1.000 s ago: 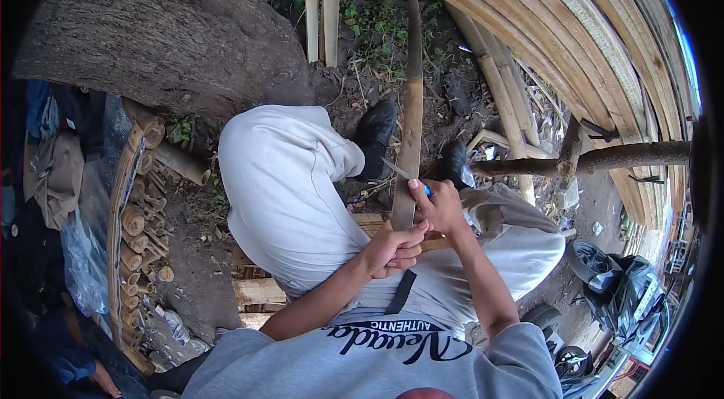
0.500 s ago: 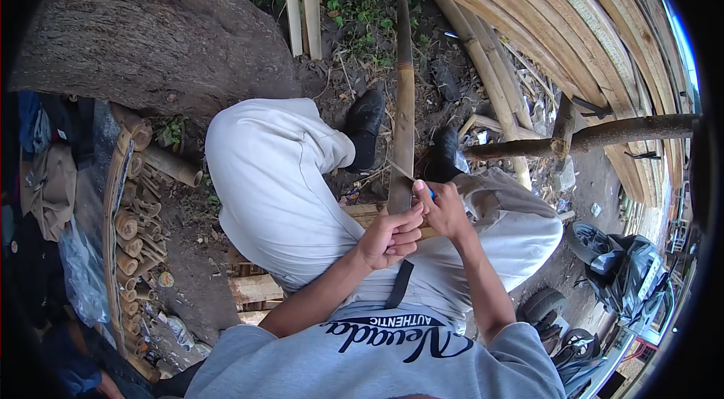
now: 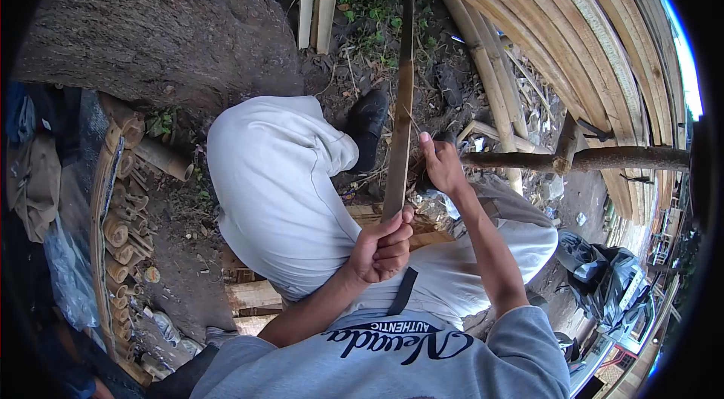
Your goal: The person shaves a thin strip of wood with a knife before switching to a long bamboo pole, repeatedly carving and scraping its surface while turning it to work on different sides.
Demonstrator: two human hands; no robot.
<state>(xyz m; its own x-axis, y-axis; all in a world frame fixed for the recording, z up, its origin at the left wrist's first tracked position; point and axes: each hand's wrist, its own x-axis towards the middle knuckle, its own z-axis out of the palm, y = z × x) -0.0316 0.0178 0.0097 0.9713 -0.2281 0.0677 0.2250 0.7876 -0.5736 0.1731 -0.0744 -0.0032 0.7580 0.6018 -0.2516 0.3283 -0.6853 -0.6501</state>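
A long bamboo strip (image 3: 400,142) stretches away from my lap between my shoes. Its near end is in my left hand (image 3: 383,250), which is closed around it with the thumb on top. My right hand (image 3: 445,167) is a fist farther along, just right of the strip. From that fist a thin knife (image 3: 415,126) points up and left, its blade lying across the strip's right edge. The knife's handle is hidden inside my fingers.
Long bamboo slats (image 3: 558,22) are stacked at the upper right. A forked wooden pole (image 3: 611,160) juts in from the right. A thick tree trunk (image 3: 151,29) fills the upper left, with cut bamboo pieces (image 3: 117,233) piled below. A motorcycle (image 3: 603,278) stands at the right.
My right hand has moved forward along the strip with the knife, away from my left hand. My left hand has shifted slightly back toward my body, and the strip has tilted a little.
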